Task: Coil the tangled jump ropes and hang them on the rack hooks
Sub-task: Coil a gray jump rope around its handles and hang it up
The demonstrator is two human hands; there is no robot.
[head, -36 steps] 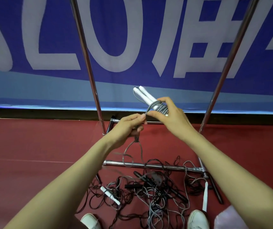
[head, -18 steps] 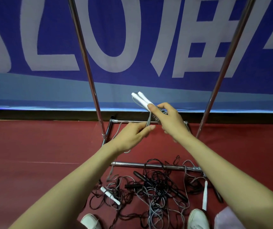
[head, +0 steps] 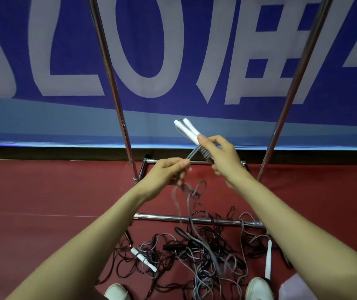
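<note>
left grip [head: 169, 172], pinching the grey cord [head: 192, 153], has pulled down-left off right grip [head: 221, 156], which stays clenched round the white handles [head: 186, 128] and wraps, so cord now taut: wrap cinching, tail still trailing into floor pile [head: 195, 252], hanging not yet due.

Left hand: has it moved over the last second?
Yes, slightly: the left hand has dropped, its fingertips now level with the chrome rack's rear base bar instead of just above it.
</note>
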